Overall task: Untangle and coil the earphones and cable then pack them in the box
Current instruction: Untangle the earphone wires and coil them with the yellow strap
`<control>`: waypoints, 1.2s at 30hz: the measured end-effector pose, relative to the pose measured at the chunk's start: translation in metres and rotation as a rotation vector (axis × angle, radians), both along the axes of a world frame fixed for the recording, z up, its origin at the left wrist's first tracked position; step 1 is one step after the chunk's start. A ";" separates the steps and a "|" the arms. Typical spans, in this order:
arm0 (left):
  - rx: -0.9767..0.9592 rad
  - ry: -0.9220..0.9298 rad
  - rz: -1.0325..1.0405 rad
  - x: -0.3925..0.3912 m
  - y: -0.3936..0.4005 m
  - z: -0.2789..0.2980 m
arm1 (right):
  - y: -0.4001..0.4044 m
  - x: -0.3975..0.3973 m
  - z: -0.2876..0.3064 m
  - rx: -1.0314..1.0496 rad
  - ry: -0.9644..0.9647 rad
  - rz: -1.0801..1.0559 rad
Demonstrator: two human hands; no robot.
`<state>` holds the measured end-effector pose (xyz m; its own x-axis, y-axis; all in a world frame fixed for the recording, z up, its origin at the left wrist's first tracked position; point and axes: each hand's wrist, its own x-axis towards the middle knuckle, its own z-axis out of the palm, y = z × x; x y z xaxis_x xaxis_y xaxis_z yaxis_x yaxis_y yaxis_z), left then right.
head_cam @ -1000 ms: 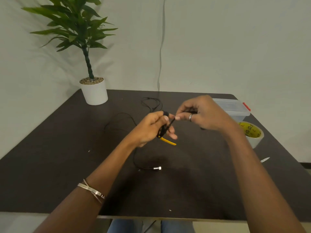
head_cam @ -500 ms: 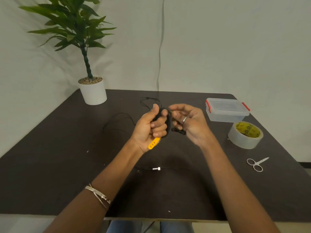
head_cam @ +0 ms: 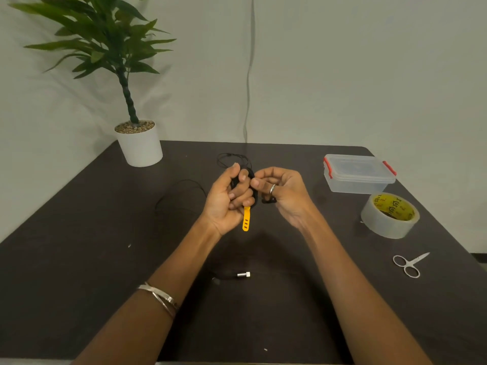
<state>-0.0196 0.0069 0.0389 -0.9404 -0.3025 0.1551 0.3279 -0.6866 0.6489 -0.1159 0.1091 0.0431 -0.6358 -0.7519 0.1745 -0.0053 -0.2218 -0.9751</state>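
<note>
My left hand [head_cam: 228, 198] grips a small coil of black cable [head_cam: 253, 192] above the table's middle; a yellow strap [head_cam: 246, 218] hangs down from the coil. My right hand [head_cam: 283, 192] pinches the coil's right side, with a black end piece [head_cam: 268, 199] under its fingers. Loose black cable [head_cam: 181, 193] trails over the table to the left, and its silver plug [head_cam: 243, 274] lies near me. A tangle of thin black earphone wire [head_cam: 229, 157] lies behind my hands. The clear box [head_cam: 358, 175] with red latches stands closed at the right.
A white pot with a green plant [head_cam: 139, 143] stands at the far left corner. A roll of tape [head_cam: 389, 215] lies in front of the box, and small scissors [head_cam: 408, 264] lie nearer the right edge. The dark table [head_cam: 79, 259] ends at the wall.
My hands turned palms-up and drew apart, uncovering the box, tape and scissors. The yellow strap swung from pointing right to hanging straight down.
</note>
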 end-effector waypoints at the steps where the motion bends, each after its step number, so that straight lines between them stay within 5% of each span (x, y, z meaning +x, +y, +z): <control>1: -0.011 -0.003 -0.015 -0.002 -0.002 0.001 | -0.001 -0.003 -0.001 -0.011 -0.027 0.004; 5: -0.116 -0.118 0.042 -0.015 -0.016 0.000 | -0.006 -0.018 -0.006 -0.026 -0.102 -0.044; 11: -0.630 -0.371 0.324 -0.026 -0.032 -0.021 | -0.013 -0.028 -0.019 0.064 -0.075 -0.192; 19: -1.195 -0.309 0.720 -0.027 -0.031 -0.033 | -0.015 -0.028 -0.024 0.178 0.078 -0.255; 28: -1.244 -0.346 0.767 -0.025 -0.026 -0.037 | 0.003 -0.041 -0.022 0.135 0.172 -0.116; 36: -1.208 -0.325 0.874 -0.031 -0.014 -0.036 | -0.015 -0.034 -0.032 0.237 0.523 -0.434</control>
<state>-0.0505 -0.0075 0.0025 -0.5811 -0.6113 0.5373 0.0742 0.6176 0.7830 -0.1498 0.0937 0.0109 -0.7639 -0.5055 0.4011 -0.5242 0.1237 -0.8425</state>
